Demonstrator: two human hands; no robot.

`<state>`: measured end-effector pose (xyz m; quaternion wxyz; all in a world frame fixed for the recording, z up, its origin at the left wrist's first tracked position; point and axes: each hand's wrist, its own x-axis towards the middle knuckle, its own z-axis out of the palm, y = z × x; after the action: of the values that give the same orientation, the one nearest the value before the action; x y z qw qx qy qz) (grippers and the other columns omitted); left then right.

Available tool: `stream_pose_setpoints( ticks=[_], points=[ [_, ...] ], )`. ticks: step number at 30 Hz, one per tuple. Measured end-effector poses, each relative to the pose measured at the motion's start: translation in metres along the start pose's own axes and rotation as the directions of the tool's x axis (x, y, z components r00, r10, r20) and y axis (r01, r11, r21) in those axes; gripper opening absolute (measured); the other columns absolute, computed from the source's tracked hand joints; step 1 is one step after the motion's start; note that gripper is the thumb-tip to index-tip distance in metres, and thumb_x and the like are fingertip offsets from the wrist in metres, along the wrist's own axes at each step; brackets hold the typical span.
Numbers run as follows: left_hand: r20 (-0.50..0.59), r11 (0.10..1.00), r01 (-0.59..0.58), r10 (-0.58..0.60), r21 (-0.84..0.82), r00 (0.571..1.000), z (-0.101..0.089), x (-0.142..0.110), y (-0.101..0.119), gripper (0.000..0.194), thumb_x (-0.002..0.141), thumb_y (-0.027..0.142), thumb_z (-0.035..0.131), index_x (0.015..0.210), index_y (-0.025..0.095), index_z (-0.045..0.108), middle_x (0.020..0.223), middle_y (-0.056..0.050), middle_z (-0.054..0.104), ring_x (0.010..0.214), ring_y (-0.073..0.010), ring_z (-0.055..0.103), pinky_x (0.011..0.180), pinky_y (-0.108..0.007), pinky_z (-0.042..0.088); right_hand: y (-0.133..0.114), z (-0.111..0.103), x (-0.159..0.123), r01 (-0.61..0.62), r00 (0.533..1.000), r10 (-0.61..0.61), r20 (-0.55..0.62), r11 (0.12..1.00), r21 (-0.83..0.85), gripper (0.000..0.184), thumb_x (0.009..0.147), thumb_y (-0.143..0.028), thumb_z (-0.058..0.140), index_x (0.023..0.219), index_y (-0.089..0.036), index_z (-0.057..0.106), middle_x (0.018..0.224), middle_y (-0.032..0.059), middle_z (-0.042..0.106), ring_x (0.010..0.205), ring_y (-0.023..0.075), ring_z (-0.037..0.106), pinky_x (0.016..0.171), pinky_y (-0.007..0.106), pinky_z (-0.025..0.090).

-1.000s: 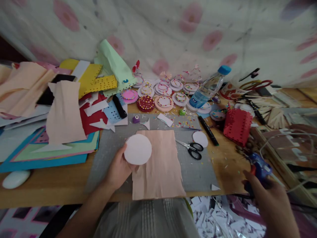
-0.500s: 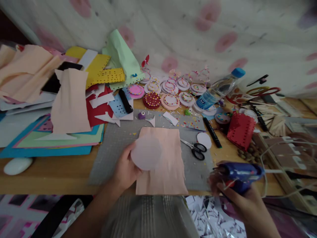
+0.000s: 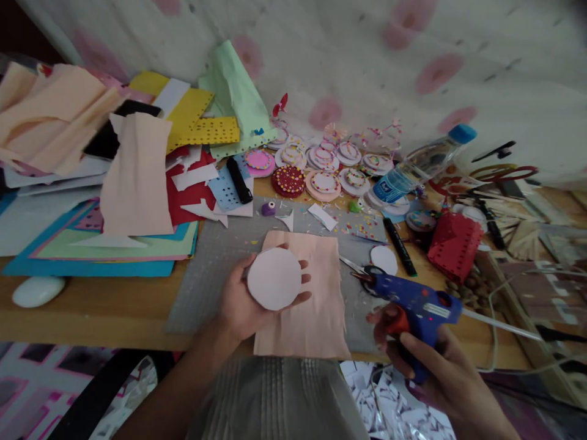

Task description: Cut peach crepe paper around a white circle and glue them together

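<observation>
My left hand (image 3: 236, 305) holds a white paper disc (image 3: 274, 278) on its palm, fingers stretched out beneath it and the tips showing past the disc's right edge. Beneath that hand lies a peach sheet of crepe paper (image 3: 316, 305) on the grey cutting mat (image 3: 197, 287). My right hand (image 3: 426, 360) is wrapped around a blue hot glue gun (image 3: 413, 293) with a red trigger. The gun's nozzle points left, over the handles of the black scissors (image 3: 355, 266). A smaller white disc (image 3: 384, 261) lies just beyond the gun.
Rows of decorated paper discs (image 3: 323, 183) stand at the back beside a tilted water bottle (image 3: 422, 166). Coloured paper sheets (image 3: 114, 244) are piled on the left. A black marker (image 3: 400, 246) and a red dotted box (image 3: 455, 244) lie at the right. A white cord (image 3: 493, 324) hangs there.
The glue gun has come up and left in my right hand, its nozzle now by the scissors. My left hand has turned palm up, its fingers now spread under the white disc.
</observation>
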<state>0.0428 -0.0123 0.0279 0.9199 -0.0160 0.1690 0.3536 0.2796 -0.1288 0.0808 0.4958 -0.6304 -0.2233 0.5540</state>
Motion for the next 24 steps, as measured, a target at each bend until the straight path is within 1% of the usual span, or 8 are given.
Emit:
stream_pose_setpoints(
  ticks=[2,4,9,14,17,20,22,24],
  points=[
    [-0.016,1.0,-0.008,0.008,0.006,1.0,0.002,0.006,-0.006,0.054,0.084,0.042,0.048,0.131,0.015,0.051,0.123,-0.022,0.062,0.115,-0.037,0.06,0.101,-0.053,0.038,0.003,0.001,0.001,0.081,0.996,-0.081,0.034,0.997,-0.011,0.031,0.068,-0.045,0.08,0.081,-0.021,0.066,0.08,0.0057,0.066,0.047,0.0082,0.043,0.041,0.023,0.033],
    [-0.029,1.0,0.005,-0.006,-0.02,1.0,0.002,0.011,-0.011,0.058,0.081,0.041,0.049,0.132,0.014,0.049,0.123,-0.022,0.062,0.116,-0.036,0.06,0.103,-0.051,0.038,0.007,0.004,0.004,0.15,0.984,-0.145,0.1,0.988,-0.047,0.035,0.068,-0.052,0.078,0.083,-0.022,0.067,0.084,0.008,0.067,0.058,0.0146,0.052,0.048,0.027,0.041],
    [-0.039,0.995,-0.033,0.03,-0.093,0.999,-0.006,0.019,-0.017,0.06,0.077,0.039,0.051,0.132,0.016,0.051,0.13,-0.018,0.059,0.12,-0.0366,0.057,0.105,-0.051,0.035,0.015,0.017,0.011,0.219,0.963,-0.163,0.213,0.936,-0.274,0.042,0.07,-0.066,0.068,0.069,-0.024,0.065,0.072,0.0065,0.066,0.071,0.0233,0.061,0.071,0.038,0.051],
    [-0.109,0.99,-0.132,0.126,-0.052,0.986,-0.012,0.021,-0.021,0.054,0.077,0.037,0.051,0.123,0.009,0.058,0.123,-0.021,0.063,0.113,-0.0375,0.061,0.1,-0.048,0.041,0.024,0.028,0.013,0.157,0.984,-0.112,0.14,0.917,-0.368,0.04,0.079,-0.059,0.065,0.072,-0.02,0.066,0.068,0.0034,0.064,0.06,0.0152,0.056,0.056,0.027,0.047],
    [-0.181,0.984,-0.18,0.179,0.011,0.967,-0.011,0.022,-0.027,0.051,0.08,0.038,0.048,0.121,0.009,0.06,0.116,-0.021,0.067,0.105,-0.036,0.065,0.094,-0.047,0.045,0.027,0.03,0.017,0.211,0.977,-0.178,0.117,0.886,-0.413,0.035,0.081,-0.053,0.065,0.071,-0.02,0.064,0.066,0.0021,0.062,0.059,0.0149,0.057,0.055,0.025,0.048],
    [-0.18,0.975,-0.217,0.221,0.045,0.958,-0.01,0.023,-0.031,0.051,0.083,0.039,0.046,0.122,0.008,0.06,0.113,-0.02,0.068,0.104,-0.035,0.065,0.094,-0.047,0.045,0.029,0.028,0.022,0.397,0.918,-0.34,0.205,0.762,-0.512,0.018,0.084,-0.039,0.063,0.08,-0.022,0.062,0.075,0.0024,0.065,0.067,0.017,0.062,0.061,0.026,0.052],
    [-0.156,0.974,-0.221,0.227,0.055,0.961,-0.011,0.023,-0.032,0.052,0.083,0.04,0.046,0.123,0.008,0.059,0.115,-0.019,0.068,0.107,-0.0357,0.064,0.097,-0.048,0.043,0.028,0.026,0.027,0.567,0.823,-0.456,0.339,0.616,-0.547,0.007,0.084,-0.027,0.062,0.09,-0.023,0.06,0.085,0.0027,0.065,0.076,0.0176,0.063,0.067,0.027,0.052],
    [-0.139,0.975,-0.216,0.222,0.055,0.965,-0.012,0.023,-0.031,0.053,0.082,0.039,0.046,0.123,0.008,0.06,0.117,-0.019,0.067,0.109,-0.0362,0.063,0.099,-0.049,0.042,0.027,0.025,0.029,0.664,0.745,-0.507,0.433,0.506,-0.55,0.01,0.083,-0.019,0.06,0.092,-0.024,0.058,0.092,0.0033,0.064,0.083,0.0181,0.063,0.072,0.027,0.052]
  ],
)
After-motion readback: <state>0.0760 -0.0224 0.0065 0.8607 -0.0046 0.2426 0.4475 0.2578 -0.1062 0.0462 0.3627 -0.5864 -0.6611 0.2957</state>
